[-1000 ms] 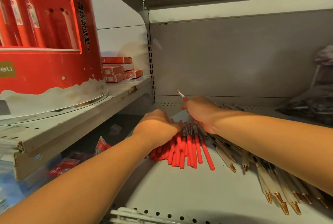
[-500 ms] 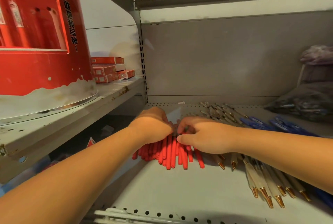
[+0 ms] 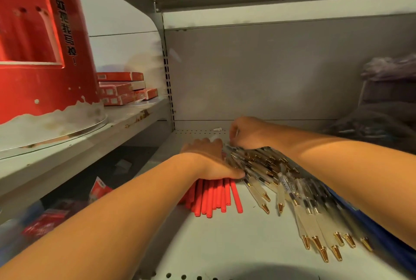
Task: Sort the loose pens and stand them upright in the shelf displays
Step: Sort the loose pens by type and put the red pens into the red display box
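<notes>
Head view — left hand (image 3: 208, 161) in a curled grip on red pens (image 3: 213, 198); right hand (image 3: 249, 136) — grasp unclear

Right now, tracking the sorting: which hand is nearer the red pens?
Left. The left hand holds the red pens at their far ends; the right hand is farther back, over the clear pens.

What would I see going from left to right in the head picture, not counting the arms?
You'd meet the big red stand, stacked red boxes, red pens, then clear pens with gold tips.
</notes>
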Tool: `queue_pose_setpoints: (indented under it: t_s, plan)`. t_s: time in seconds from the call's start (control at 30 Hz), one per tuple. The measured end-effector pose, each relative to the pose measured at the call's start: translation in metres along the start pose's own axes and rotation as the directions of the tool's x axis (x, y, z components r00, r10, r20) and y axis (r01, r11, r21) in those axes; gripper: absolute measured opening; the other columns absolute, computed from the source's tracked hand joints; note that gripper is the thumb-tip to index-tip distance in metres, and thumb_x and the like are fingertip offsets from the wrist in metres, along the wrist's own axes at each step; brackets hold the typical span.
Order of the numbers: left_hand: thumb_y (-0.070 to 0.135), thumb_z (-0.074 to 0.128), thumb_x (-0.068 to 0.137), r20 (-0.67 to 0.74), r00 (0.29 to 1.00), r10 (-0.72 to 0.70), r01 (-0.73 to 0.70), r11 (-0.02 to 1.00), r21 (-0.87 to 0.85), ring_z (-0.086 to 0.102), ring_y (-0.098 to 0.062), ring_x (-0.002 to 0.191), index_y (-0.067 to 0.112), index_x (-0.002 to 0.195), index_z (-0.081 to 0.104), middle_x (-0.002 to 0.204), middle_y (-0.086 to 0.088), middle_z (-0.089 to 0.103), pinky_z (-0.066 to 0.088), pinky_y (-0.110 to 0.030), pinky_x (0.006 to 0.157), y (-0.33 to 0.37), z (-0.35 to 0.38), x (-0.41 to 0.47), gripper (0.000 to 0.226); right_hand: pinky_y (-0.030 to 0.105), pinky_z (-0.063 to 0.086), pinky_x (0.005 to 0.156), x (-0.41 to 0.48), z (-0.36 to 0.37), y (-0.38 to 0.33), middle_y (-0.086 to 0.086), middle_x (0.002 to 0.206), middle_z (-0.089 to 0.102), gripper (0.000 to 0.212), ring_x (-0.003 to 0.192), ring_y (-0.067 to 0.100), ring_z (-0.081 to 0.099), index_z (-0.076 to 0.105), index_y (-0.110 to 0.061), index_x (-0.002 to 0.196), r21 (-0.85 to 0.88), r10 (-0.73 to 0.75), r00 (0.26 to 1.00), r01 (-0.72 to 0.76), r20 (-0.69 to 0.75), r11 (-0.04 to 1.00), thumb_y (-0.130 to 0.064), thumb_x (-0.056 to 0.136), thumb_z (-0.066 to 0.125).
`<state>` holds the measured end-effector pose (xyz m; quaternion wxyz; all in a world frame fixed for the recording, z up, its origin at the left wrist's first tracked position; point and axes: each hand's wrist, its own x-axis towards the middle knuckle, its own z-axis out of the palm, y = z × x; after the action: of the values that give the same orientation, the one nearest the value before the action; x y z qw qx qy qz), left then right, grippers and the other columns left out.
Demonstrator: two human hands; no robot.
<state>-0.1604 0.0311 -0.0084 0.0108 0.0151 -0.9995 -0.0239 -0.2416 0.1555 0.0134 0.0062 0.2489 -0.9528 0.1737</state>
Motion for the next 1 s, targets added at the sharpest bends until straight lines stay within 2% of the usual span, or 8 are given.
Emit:
queue_pose_setpoints:
  t_s: [0.07, 0.23, 0.4, 0.57, 0.67, 0.77, 0.9, 1.0]
  plan:
    - [0.084, 0.057, 0.062, 0.05, 0.999, 0.021, -0.02, 0.999, -0.025, 0.053, -0.027, 0.11, 0.033, 0.14, 0.037, 0.128, 0.0, 0.055, 0.041, -0.038, 0.085, -0.002, 0.006, 0.003, 0.096, 0.026, 0.047, 0.065, 0.006, 0.008, -0.008, 0.005, 0.099, 0.067, 0.014, 0.09, 0.019, 0.063, 0.067, -0.015, 0.101, -0.03, 0.006, 0.999, -0.004, 0.036, 1.0, -0.023, 0.089, 0.067]
    - [0.067, 0.062, 0.067, 0.085, 0.996, -0.006, 0.014, 0.996, -0.087, 0.052, -0.023, 0.092, 0.032, 0.129, 0.045, 0.104, 0.003, 0.056, 0.041, -0.038, 0.082, -0.011, 0.011, 0.007, 0.073, 0.033, 0.054, 0.072, 0.024, 0.02, -0.016, 0.005, 0.096, 0.068, 0.016, 0.085, 0.02, 0.064, 0.066, -0.017, 0.098, -0.075, 0.049, 0.995, -0.042, 0.092, 0.996, -0.019, 0.083, 0.071]
    - [0.063, 0.057, 0.074, 0.048, 0.999, -0.006, 0.009, 0.998, -0.054, 0.044, -0.025, 0.101, 0.028, 0.132, 0.042, 0.112, -0.001, 0.053, 0.036, -0.041, 0.09, -0.011, 0.018, 0.007, 0.07, 0.033, 0.053, 0.067, 0.036, 0.028, -0.016, 0.008, 0.09, 0.067, 0.014, 0.085, 0.023, 0.065, 0.066, -0.012, 0.096, -0.069, 0.044, 0.998, -0.04, 0.054, 0.997, -0.015, 0.082, 0.067]
    - [0.064, 0.054, 0.077, 0.054, 0.999, 0.002, 0.001, 0.998, -0.056, 0.041, -0.025, 0.105, 0.027, 0.134, 0.039, 0.12, -0.004, 0.052, 0.03, -0.042, 0.089, -0.011, 0.019, 0.008, 0.069, 0.041, 0.059, 0.079, 0.032, 0.01, -0.009, 0.015, 0.1, 0.067, 0.02, 0.088, 0.026, 0.068, 0.064, -0.006, 0.103, 0.098, 0.026, 0.997, -0.019, -0.069, 0.995, -0.01, 0.084, 0.065]
    - [0.065, 0.055, 0.078, 0.064, 0.998, 0.009, -0.005, 0.997, -0.075, 0.039, -0.024, 0.1, 0.03, 0.135, 0.038, 0.12, -0.003, 0.052, 0.031, -0.042, 0.087, -0.011, 0.018, 0.008, 0.07, 0.037, 0.061, 0.069, 0.016, -0.002, -0.006, 0.009, 0.09, 0.068, 0.028, 0.078, 0.021, 0.071, 0.054, -0.015, 0.109, 0.185, 0.02, 0.998, -0.009, -0.055, 0.983, -0.008, 0.085, 0.066]
    - [0.07, 0.053, 0.077, 0.074, 0.997, 0.007, -0.002, 0.998, -0.055, 0.044, -0.026, 0.108, 0.033, 0.139, 0.037, 0.127, -0.003, 0.052, 0.032, -0.041, 0.088, -0.011, 0.015, 0.008, 0.074, 0.023, 0.052, 0.045, -0.003, -0.002, -0.002, 0.004, 0.079, 0.07, 0.033, 0.058, 0.01, 0.067, 0.054, -0.019, 0.11, 0.17, 0.0, 1.0, -0.002, 0.011, 0.985, -0.009, 0.084, 0.07]
    - [0.07, 0.05, 0.078, 0.052, 0.999, 0.007, -0.004, 0.999, -0.05, 0.047, -0.027, 0.117, 0.035, 0.136, 0.043, 0.128, -0.002, 0.053, 0.031, -0.042, 0.095, -0.012, 0.011, 0.007, 0.068, 0.016, 0.045, 0.042, -0.03, 0.007, 0.004, -0.001, 0.066, 0.07, 0.037, 0.045, 0.003, 0.059, 0.054, -0.024, 0.107, 0.161, -0.033, 0.99, 0.011, 0.137, 0.987, -0.01, 0.079, 0.075]
    - [0.058, 0.052, 0.081, 0.013, 1.0, 0.01, -0.009, 0.997, -0.073, 0.046, -0.026, 0.118, 0.034, 0.135, 0.045, 0.128, -0.002, 0.053, 0.029, -0.039, 0.093, -0.012, 0.009, 0.005, 0.059, 0.017, 0.041, 0.038, -0.037, 0.009, 0.008, -0.003, 0.06, 0.069, 0.028, 0.042, 0.003, 0.056, 0.057, -0.026, 0.103, 0.183, -0.052, 0.987, 0.025, 0.149, 0.983, -0.015, 0.082, 0.072]
